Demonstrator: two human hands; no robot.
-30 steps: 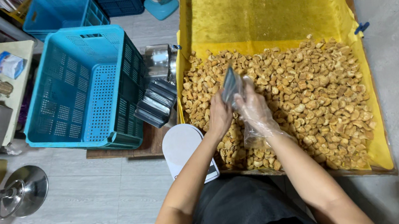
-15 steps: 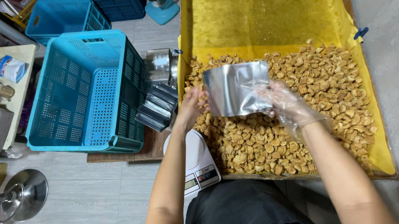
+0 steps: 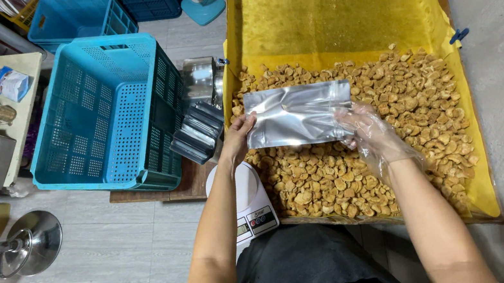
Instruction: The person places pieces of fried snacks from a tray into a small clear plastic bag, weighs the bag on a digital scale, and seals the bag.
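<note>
Silver foil pouch [image 3: 298,114] held flat at frame centre over heap of golden snack pieces [image 3: 363,146]. Left hand [image 3: 237,138] pinches its left edge; gloved right hand [image 3: 371,132] grips right edge. Pouch looks flat, unfilled. Digital scale [image 3: 249,207] below, bare.

silver pouch [image 3: 298,114] | raised off snacks, now spread flat between hands
</note>
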